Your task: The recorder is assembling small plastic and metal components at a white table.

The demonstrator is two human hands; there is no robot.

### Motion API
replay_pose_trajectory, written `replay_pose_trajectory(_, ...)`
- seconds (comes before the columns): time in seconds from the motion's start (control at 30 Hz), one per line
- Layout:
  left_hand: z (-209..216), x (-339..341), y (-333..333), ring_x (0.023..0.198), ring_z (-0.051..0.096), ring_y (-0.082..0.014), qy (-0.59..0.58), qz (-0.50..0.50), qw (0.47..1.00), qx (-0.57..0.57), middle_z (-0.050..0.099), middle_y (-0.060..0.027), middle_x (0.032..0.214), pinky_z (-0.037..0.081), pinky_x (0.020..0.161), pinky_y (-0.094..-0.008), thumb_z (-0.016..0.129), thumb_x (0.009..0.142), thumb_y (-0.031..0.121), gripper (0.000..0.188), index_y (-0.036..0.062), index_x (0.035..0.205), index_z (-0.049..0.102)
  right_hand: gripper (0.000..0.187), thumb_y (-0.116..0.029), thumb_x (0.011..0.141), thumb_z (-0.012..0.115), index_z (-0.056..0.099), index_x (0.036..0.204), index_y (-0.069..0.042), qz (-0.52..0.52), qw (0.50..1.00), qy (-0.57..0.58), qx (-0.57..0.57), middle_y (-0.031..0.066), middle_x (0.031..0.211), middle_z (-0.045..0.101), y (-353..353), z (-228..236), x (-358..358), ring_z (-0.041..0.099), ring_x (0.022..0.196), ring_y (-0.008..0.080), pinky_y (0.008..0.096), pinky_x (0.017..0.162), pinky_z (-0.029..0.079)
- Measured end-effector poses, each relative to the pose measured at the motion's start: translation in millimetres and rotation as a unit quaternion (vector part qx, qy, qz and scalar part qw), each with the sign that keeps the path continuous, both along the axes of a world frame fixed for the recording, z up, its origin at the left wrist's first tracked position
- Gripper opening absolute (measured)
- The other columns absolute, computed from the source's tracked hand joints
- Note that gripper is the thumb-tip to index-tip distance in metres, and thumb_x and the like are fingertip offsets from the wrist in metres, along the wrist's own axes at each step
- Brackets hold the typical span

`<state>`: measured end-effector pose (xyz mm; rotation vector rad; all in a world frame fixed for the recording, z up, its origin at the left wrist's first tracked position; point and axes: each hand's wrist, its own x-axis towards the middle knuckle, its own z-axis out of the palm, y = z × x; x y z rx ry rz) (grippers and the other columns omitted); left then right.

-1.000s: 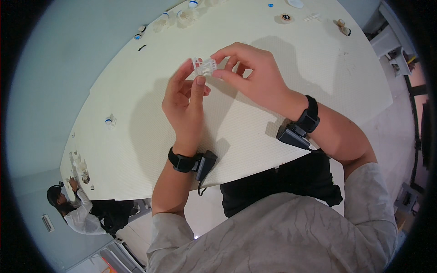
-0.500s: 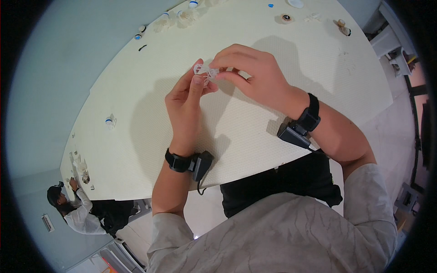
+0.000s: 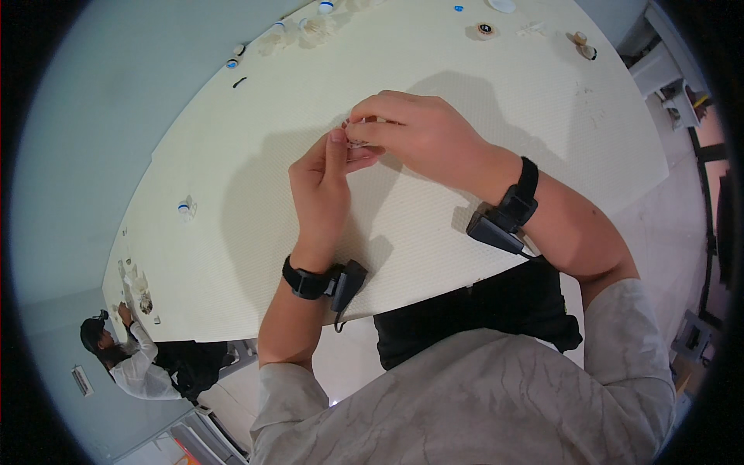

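Note:
Over the far middle part of the cream table, both my hands meet around a small white openwork piece. Its loops look thin; most of it is hidden behind my fingers, so I cannot tell its exact kind. My left hand grips it from the left, thumb raised along its near side. From the right, the fingers of my right hand close on it, thumb and fingertips touching the left thumb's tip. Each wrist wears a black strap with a small black box.
A small blue-ringed container stands at left. Farther back are a thin black strip, clear plastic bags, a round tape roll and small brown items. A co-worker sits at the table's far left end.
My right hand has come down and left, closing over the white openwork piece, which now shows far less. My left hand has shifted slightly right and down.

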<state>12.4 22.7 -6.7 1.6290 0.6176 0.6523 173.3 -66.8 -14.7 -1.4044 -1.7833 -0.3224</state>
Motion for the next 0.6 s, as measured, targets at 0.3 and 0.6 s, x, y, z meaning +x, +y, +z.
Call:
replay_pose_trajectory(0.3,2,1,0,0.097,0.073,-0.0251,-0.004,-0.027,0.999,-0.035,0.07,-0.0186,0.111,0.061,0.083,-0.0344,0.045,0.107,0.014,0.035,-0.0125,0.125,0.06,0.026,-0.004,0.079,0.072,0.07,0.105,-0.008,-0.008,1.0,0.002,-0.012,0.0023,0.104,0.068,0,1,4,0.068,0.09,0.0188,0.0284,0.071,0.059)
replay_pose_trajectory(0.6,-18,5,7,0.096,0.074,-0.0214,-0.009,0.036,0.98,0.197,0.073,-0.017,0.106,0.061,0.081,-0.0315,0.051,0.104,0.003,0.031,-0.0074,0.132,0.059,0.02,-0.01,0.088,0.074,0.071,0.107,-0.003,-0.017,0.981,0.181,-0.067,0.0068,0.092,0.07,-3,2,1,0.069,0.075,0.0181,0.0275,0.068,0.056)
